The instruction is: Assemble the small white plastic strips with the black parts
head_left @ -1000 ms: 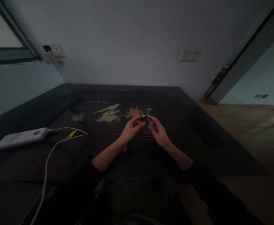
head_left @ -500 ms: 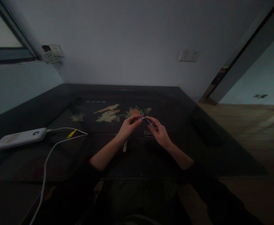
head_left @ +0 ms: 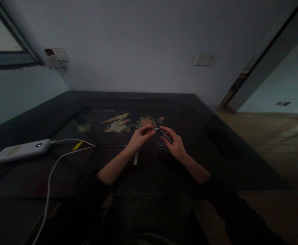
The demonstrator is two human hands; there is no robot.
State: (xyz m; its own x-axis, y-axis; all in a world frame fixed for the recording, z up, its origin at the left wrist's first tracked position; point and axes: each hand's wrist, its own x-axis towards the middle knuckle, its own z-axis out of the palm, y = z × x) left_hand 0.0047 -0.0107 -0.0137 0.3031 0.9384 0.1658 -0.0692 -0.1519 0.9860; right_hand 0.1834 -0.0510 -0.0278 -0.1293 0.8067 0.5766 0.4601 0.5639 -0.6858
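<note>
Above the middle of the dark table, my two hands meet around a small razor (head_left: 166,136) with a slim dark and silver handle. My right hand (head_left: 176,146) is closed on the handle, which slants down to the right. At the silver head end, my left hand (head_left: 139,136) pinches with thumb and fingertips; the fingers partly hide what lies between them. Just below the razor, a small clear case (head_left: 161,147) with slots rests on the table, partly behind my right hand. A thin pale strip (head_left: 136,158) with a hole at its end pokes out beneath my left forearm.
On the left of the table (head_left: 149,177) lies a white power bank (head_left: 23,150), its white cable (head_left: 48,185) trailing to the front edge with a yellow tag (head_left: 77,145). A dark flat object (head_left: 225,144) lies at the right. A wall (head_left: 133,51) bounds the back.
The razor's handle has shifted very slightly right and turned a little in my right hand. Both hands otherwise keep nearly the same place.
</note>
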